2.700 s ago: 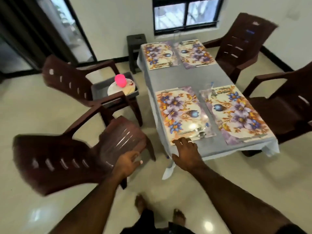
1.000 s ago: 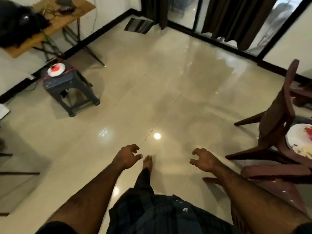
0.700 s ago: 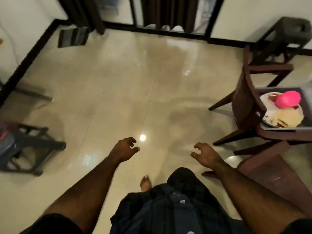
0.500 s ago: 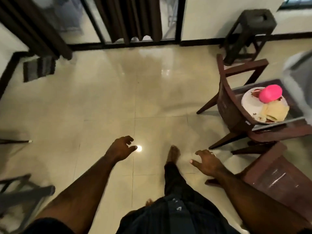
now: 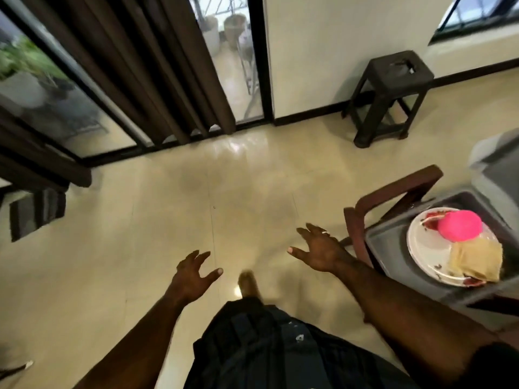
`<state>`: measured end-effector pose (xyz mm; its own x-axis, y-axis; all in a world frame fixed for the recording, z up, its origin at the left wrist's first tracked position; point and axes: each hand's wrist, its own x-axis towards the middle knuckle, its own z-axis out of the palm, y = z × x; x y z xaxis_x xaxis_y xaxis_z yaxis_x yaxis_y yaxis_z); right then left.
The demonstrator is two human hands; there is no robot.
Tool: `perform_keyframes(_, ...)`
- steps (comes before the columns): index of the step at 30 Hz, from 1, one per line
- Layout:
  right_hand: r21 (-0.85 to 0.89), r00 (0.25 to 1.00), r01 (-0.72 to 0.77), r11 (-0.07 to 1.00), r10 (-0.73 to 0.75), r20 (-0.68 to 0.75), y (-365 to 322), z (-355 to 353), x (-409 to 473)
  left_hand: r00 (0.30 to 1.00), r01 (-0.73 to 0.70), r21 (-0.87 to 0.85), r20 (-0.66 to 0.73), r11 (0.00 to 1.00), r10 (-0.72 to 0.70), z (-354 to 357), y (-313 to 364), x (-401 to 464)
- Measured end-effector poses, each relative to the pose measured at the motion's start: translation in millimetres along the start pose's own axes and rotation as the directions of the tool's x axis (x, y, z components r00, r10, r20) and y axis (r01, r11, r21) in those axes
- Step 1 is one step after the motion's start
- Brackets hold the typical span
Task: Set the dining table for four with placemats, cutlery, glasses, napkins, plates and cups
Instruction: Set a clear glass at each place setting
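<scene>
A white plate (image 5: pixel 421 248) lies in a grey tray (image 5: pixel 393 242) on a brown chair (image 5: pixel 393 192) at the right. A pink cup (image 5: pixel 460 225) sits upside down on the plate, beside a folded tan napkin (image 5: pixel 477 258). My right hand (image 5: pixel 320 249) hovers with fingers spread, just left of the chair's arm, holding nothing. Over the floor my left hand (image 5: pixel 193 273) is spread too and holds nothing. A corner of the grey-clothed dining table (image 5: pixel 497 167) shows at the right edge.
A dark plastic stool (image 5: pixel 390 94) stands by the white wall at the back right. Brown curtains (image 5: pixel 134 66) hang before glass doors at the back left. A striped mat (image 5: pixel 36 211) lies at the left. Cream tiled floor (image 5: pixel 196 197) stretches ahead of me.
My view has swung right, from the open floor back toward the chair with the tray. Both hands have opened wider and stay free of any object.
</scene>
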<state>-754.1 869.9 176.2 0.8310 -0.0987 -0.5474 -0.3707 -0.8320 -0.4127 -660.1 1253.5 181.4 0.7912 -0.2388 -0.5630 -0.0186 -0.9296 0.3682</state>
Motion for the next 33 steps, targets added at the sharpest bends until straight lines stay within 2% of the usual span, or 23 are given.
perform_keyframes(3, -0.021, 0.998, 0.027, 0.999, -0.028, -0.059, -10.8, -52.9, 79.3, 0.999, -0.041, 0.022, 0.024, 0.999, 0.04, -32.3, 40.1, 90.8)
perform_keyframes(6, -0.009, 0.997, -0.015, 1.0, 0.014, -0.075, -7.8, -95.2, 150.5, 0.993, -0.112, 0.067, 0.049, 0.992, 0.108, -66.9, 90.5, 187.4)
perform_keyframes(12, 0.076, 0.963, -0.257, 0.963, 0.262, -0.058, 54.5, -183.8, 245.8, 0.924, -0.36, 0.275, 0.236, 0.891, 0.301, -145.2, 230.3, 359.2)
perform_keyframes(17, 0.297, 0.847, -0.466, 0.834, 0.517, -0.124, 126.6, -227.1, 260.6, 0.836, -0.538, 0.403, 0.367, 0.741, 0.408, -184.1, 357.6, 461.9)
perform_keyframes(22, 0.478, 0.723, -0.599, 0.642, 0.69, -0.021, 199.6, -241.9, 280.9, 0.778, -0.615, 0.451, 0.476, 0.647, 0.409, -169.7, 478.9, 545.8)
perform_keyframes(26, 0.561, 0.695, -0.609, 0.561, 0.718, 0.037, 264.0, -289.2, 306.6, 0.738, -0.663, 0.435, 0.513, 0.609, 0.437, -142.6, 595.6, 584.5)
perform_keyframes(30, 0.575, 0.664, -0.601, 0.555, 0.747, -0.028, 326.2, -363.6, 310.0, 0.655, -0.751, 0.413, 0.568, 0.516, 0.498, -110.9, 718.1, 608.6)
perform_keyframes(33, 0.589, 0.591, -0.607, 0.534, 0.798, -0.114, 378.0, -420.6, 292.5, 0.574, -0.816, 0.372, 0.613, 0.443, 0.542, -80.8, 805.7, 617.4)
